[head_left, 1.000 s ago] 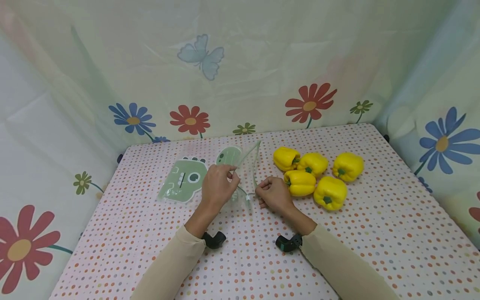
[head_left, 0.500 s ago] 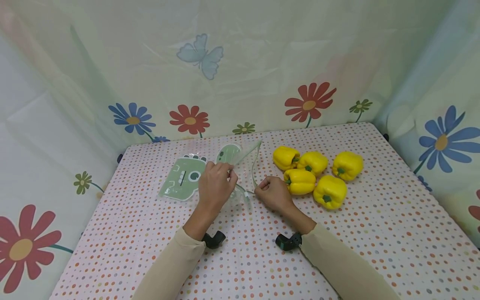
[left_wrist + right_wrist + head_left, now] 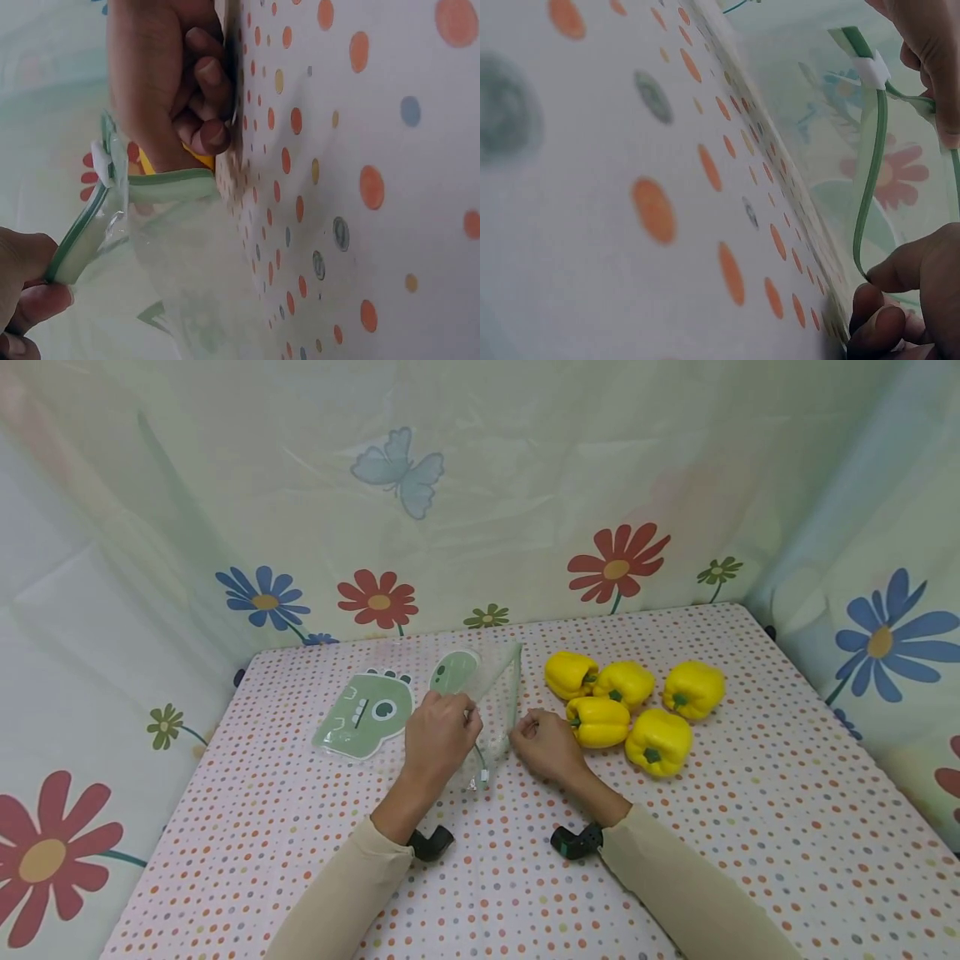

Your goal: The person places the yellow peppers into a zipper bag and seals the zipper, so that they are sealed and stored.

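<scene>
A clear zip bag [image 3: 495, 702] with green zip strips stands with its mouth spread in the middle of the table. My left hand [image 3: 441, 735] pinches one green strip [image 3: 75, 240] between thumb and fingers. On the opposite side, my right hand [image 3: 550, 745] pinches the other strip [image 3: 870, 202]. Between the hands, the white zip slider [image 3: 483, 776] sits at the near end of the strips. A green dinosaur print [image 3: 453, 672] shows behind my left hand; whether it belongs to this bag I cannot tell.
Another green monster-print bag [image 3: 367, 714] lies flat left of my left hand. Several yellow bell peppers [image 3: 597, 723] cluster right of my right hand. The dotted tablecloth [image 3: 480, 893] reaches a flowered curtain [image 3: 487, 527] at the back.
My left hand has shifted slightly right. The slider end has swung nearer to me and left, and the right strip, bowed before, now runs straighter.
</scene>
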Demonstrator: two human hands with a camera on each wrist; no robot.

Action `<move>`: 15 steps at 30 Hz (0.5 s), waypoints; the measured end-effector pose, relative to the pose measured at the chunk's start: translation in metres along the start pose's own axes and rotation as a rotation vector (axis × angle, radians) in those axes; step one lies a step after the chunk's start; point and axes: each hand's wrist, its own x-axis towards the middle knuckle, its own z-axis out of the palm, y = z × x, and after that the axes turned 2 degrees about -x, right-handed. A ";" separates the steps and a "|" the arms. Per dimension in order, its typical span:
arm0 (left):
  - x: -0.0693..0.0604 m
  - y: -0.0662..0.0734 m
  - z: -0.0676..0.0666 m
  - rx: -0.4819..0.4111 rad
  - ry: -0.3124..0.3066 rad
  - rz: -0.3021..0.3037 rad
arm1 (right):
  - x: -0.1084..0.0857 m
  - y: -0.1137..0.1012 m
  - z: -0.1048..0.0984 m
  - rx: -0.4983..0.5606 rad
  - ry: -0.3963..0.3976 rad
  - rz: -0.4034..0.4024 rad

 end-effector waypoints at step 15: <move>0.001 -0.001 -0.006 0.031 0.060 0.036 | 0.001 0.001 -0.001 -0.033 -0.001 -0.012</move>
